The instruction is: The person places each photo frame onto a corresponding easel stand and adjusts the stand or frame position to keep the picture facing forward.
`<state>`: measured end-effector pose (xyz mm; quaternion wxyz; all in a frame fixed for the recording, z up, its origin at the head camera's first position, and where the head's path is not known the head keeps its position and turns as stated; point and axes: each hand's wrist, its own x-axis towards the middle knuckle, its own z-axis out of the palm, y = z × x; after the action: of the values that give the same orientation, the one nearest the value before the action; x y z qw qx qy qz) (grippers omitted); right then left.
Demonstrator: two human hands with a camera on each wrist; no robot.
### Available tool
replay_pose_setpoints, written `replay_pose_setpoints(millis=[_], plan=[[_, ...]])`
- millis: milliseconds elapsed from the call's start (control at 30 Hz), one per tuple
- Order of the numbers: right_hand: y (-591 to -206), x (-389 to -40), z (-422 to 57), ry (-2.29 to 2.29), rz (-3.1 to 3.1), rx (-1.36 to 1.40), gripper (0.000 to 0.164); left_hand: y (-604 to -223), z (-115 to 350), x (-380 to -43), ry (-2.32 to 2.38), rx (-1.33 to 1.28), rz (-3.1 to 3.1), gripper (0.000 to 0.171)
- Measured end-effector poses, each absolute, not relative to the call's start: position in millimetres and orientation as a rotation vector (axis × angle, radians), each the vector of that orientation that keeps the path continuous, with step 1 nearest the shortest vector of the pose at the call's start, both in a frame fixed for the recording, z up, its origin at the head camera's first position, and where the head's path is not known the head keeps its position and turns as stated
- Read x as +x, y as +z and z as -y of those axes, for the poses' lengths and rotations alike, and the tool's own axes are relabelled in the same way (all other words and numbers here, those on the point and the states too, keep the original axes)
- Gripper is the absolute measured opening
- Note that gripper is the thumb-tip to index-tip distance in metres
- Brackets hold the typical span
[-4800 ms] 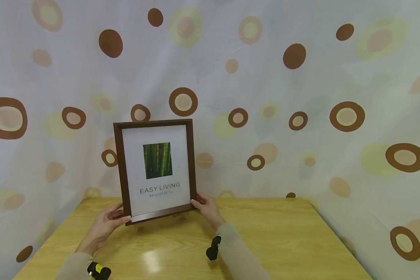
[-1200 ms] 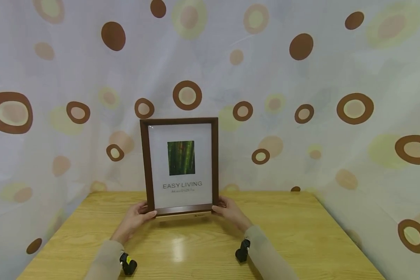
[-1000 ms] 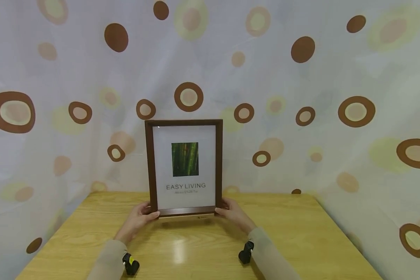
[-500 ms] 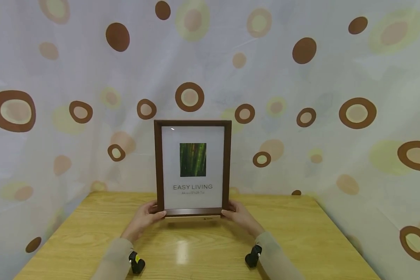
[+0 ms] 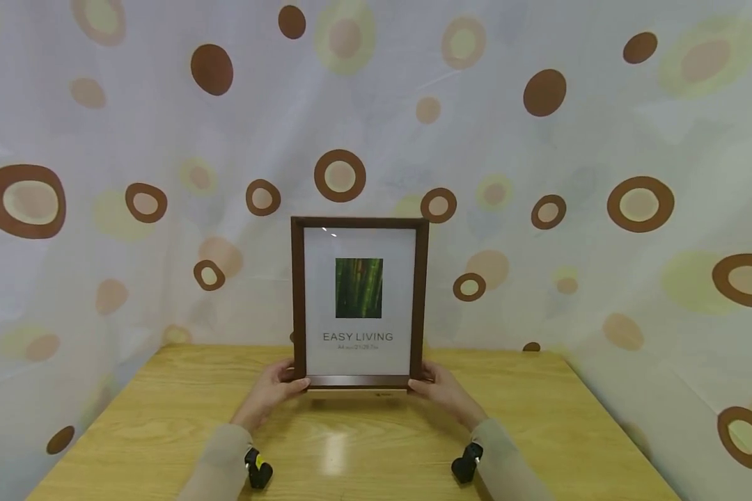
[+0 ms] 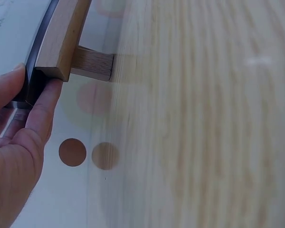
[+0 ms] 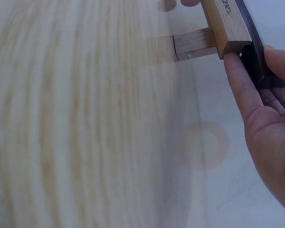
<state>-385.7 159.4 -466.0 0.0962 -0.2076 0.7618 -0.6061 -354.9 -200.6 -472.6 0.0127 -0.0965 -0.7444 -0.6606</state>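
Note:
An upright picture frame with a dark brown border faces the head camera, a green bamboo picture and "EASY LIVING" behind its glass. My left hand grips its lower left corner, thumb on the front. At the lower right corner, my right hand grips the same way. Beneath the frame runs the pale wooden ledge of a stand. Both wrist views show this wooden ledge with a short wooden foot by the tabletop, and an extended finger of each hand touching its end.
A light wood-grain table spreads around the frame and stand, shiny near the front. Behind and at both sides hangs a pale curtain with brown and pastel circles. Each sleeve carries a small black wrist camera.
The frame and stand, first tilted at the left, have become upright and moved right toward the table's middle. Both hands have kept their grip on the lower corners and moved right too.

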Motion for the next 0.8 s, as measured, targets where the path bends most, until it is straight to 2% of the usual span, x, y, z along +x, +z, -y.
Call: replay_pose_setpoints(millis=[267,800], plan=[[-466,-388,-168,-1.681,-2.357,-0.663,0.055,-473,197,-358,-2.086,-0.351,2.295,0.055],[-466,-387,-190,-1.65,-2.437,-0.561,0.054,-474,169,-363,-2.107,-0.289,2.271,0.05]])
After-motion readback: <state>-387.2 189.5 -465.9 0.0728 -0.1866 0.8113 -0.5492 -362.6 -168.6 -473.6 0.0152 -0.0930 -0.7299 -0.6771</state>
